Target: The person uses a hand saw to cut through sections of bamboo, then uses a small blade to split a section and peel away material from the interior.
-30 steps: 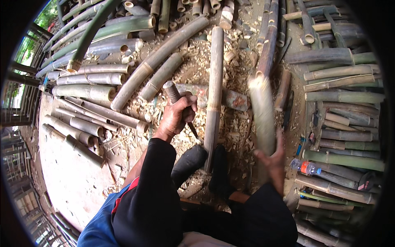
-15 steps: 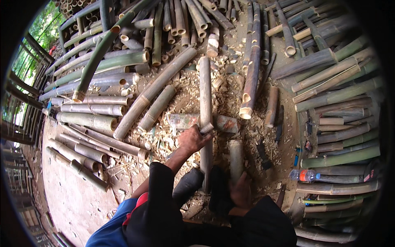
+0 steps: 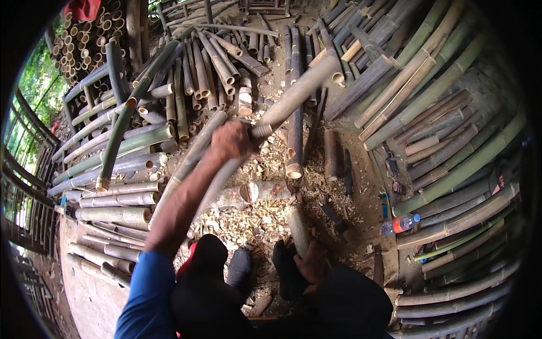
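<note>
My left hand (image 3: 231, 140) is raised and wrapped around a bamboo pole (image 3: 305, 90) near a node. The pole slants from lower left to upper right, its far part smeared by motion. Beneath it, on the wood chips, lies a notched log (image 3: 274, 191). My right hand (image 3: 311, 263) is low, by my right foot, closed around the near end of a short bamboo length (image 3: 298, 229). That piece points away from me, its far end close to the log. Part of the right hand's fingers is hidden.
Cut bamboo poles (image 3: 135, 148) lie stacked at the left, with more bamboo (image 3: 451, 118) piled along the right. A clear plastic bottle (image 3: 400, 225) lies at the right. A dark blade-like tool (image 3: 337, 219) rests among the chips. My dark-covered feet (image 3: 241, 270) are close to the log.
My left hand has lifted the bamboo pole off the notched log and swung its far end up to the right. The right hand keeps its short bamboo length low. The view has shifted.
</note>
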The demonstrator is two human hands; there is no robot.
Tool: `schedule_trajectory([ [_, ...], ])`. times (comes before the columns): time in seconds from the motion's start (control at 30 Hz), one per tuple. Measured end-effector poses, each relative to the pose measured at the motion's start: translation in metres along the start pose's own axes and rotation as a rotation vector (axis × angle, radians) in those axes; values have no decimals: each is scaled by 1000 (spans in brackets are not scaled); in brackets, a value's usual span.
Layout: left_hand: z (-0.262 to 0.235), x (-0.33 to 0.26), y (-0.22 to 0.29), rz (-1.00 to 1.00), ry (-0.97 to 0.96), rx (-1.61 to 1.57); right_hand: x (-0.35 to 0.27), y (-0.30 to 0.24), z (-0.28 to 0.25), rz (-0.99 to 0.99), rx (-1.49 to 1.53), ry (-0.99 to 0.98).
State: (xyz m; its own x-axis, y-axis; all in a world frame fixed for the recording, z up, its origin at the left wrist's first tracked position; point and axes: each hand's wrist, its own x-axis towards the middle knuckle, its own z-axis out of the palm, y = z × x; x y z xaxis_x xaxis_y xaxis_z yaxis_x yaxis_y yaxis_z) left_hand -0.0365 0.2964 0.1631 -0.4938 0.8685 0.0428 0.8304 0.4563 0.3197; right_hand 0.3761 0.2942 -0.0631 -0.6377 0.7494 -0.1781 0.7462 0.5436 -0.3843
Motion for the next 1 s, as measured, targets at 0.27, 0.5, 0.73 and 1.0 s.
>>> schedule_trajectory([
  [0.27,6,10,-67,459,166,70,3,1,8,93,38,20],
  [0.5,126,-50,-74,593,-284,214,-1,37,49,-39,43,156],
  [0.73,187,-116,-31,705,-433,274,-4,-10,-4,169,117,-90],
  [1.0,215,-139,-58,504,-140,56,3,-3,14,133,32,-45],
])
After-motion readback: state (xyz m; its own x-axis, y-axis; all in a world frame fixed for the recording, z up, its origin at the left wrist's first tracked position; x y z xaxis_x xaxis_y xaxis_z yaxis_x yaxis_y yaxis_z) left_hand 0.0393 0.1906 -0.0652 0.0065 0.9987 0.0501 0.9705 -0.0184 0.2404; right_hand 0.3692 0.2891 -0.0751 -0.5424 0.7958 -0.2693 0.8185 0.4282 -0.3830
